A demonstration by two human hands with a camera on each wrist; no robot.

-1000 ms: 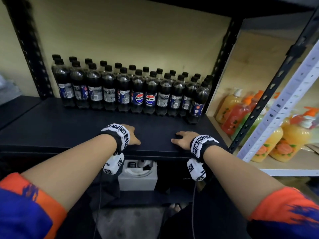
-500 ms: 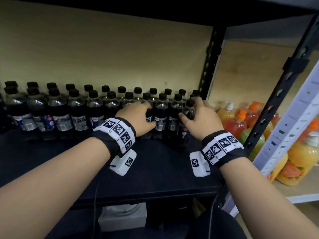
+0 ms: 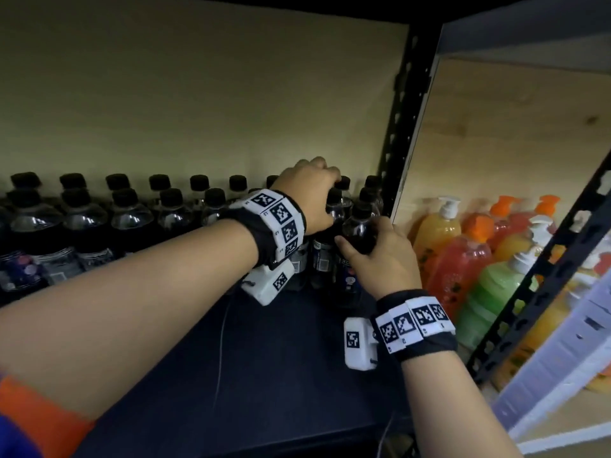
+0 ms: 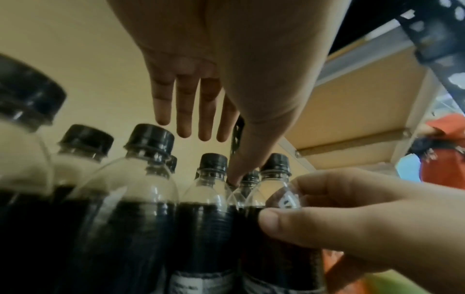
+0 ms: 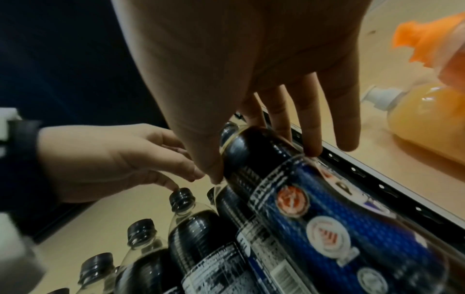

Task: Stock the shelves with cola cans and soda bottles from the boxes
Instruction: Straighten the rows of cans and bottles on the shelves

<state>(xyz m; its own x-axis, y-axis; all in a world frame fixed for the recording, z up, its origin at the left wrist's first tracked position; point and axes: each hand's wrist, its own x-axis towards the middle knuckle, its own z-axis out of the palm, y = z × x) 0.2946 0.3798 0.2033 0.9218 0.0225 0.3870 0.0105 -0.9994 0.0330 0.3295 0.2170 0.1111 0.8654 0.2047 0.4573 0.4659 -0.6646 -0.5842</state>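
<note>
- Both hands have reached further into the cola bottles (image 3: 129, 223) since earlier.
- Right hand (image 3: 383, 259) grips the end bottle (image 3: 358, 233).
- Left hand (image 3: 307, 193) rests extended fingers (image 4: 183, 111) over caps, thumb between necks.

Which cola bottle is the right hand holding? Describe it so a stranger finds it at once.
Start at the black upright post at the right end of the dark shelf. The cola bottle stands foremost in the cluster beside that post. Unlike its neighbours, it has the right hand wrapped round its shoulder.
</note>
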